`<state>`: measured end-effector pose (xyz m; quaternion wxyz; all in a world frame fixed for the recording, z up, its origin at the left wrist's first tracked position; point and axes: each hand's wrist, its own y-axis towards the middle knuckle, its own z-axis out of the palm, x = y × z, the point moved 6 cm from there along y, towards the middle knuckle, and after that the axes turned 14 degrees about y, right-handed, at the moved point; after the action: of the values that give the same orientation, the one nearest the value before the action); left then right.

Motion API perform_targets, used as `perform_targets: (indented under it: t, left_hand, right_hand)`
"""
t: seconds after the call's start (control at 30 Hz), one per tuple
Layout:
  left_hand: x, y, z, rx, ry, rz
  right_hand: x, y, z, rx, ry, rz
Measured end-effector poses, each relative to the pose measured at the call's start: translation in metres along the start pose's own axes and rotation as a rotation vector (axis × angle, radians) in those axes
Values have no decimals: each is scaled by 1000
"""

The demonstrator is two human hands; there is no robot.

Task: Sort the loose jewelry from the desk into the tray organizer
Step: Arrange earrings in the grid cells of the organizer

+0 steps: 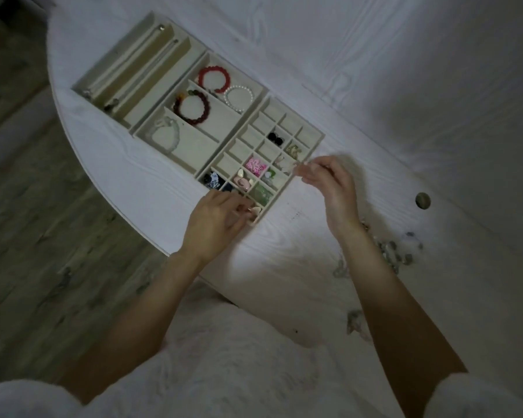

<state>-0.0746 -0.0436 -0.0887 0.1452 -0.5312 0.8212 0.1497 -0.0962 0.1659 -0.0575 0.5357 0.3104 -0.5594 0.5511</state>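
Beige felt grid tray (310,132) sits mid-desk, and everything hangs off it. My left hand (216,220) is at the tray's near corner, fingers curled into the corner cell, pinching a small pale earring (255,210). My right hand (329,184) hovers at the tray's right edge, fingertips pinched together on something too small and blurred to name. Loose jewelry (396,251) lies on the white desk (405,101), right of the tray, behind my right wrist.
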Motion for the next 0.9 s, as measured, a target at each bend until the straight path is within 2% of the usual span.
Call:
perform_targets:
  t: [0.07, 0.17, 0.37, 0.47, 0.63, 0.9]
  left_hand:
    - [8, 4, -12, -56, -8, -43]
    - [35, 12, -27, -102, 24, -140]
    - [71, 13, -24, -69, 105, -308]
    - [74, 12, -20, -43, 93, -344]
    - [75, 14, -19, -22, 59, -336]
    - [76, 15, -19, -8, 15, -342]
  right_hand:
    - [16, 10, 5, -20, 55, -68]
    - [27, 33, 25, 24, 12, -119]
    - [-6, 61, 75, 206, -229, 61]
    - [-25, 64, 101, 329, -360, 73]
    - [-37, 61, 129, 448, -601, -33]
    - [-38, 46, 141, 494, -1064, -261]
